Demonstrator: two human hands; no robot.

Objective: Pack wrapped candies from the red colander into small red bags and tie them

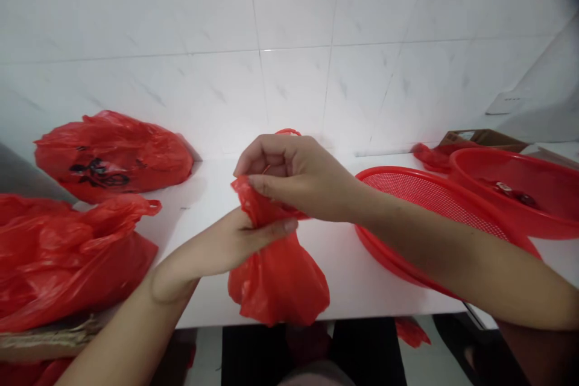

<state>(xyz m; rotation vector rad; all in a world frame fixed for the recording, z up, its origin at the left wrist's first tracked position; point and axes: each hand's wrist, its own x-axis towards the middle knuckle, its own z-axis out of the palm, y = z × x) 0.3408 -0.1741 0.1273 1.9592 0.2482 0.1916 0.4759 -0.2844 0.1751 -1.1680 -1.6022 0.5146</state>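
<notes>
While both hands pinch the red bag, it overhangs the counter edge.

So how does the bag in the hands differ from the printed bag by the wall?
The held bag is small, plain, gripped at its neck by the left hand and right hand. The printed bag is bigger, black-marked, lying untouched by the wall. Both are red plastic.

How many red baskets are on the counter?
2. A wide, shallow mesh basket lies on the white counter just right of the red bag. A deeper basket sits behind it at the far right. More could be nested underneath, hidden.
</notes>
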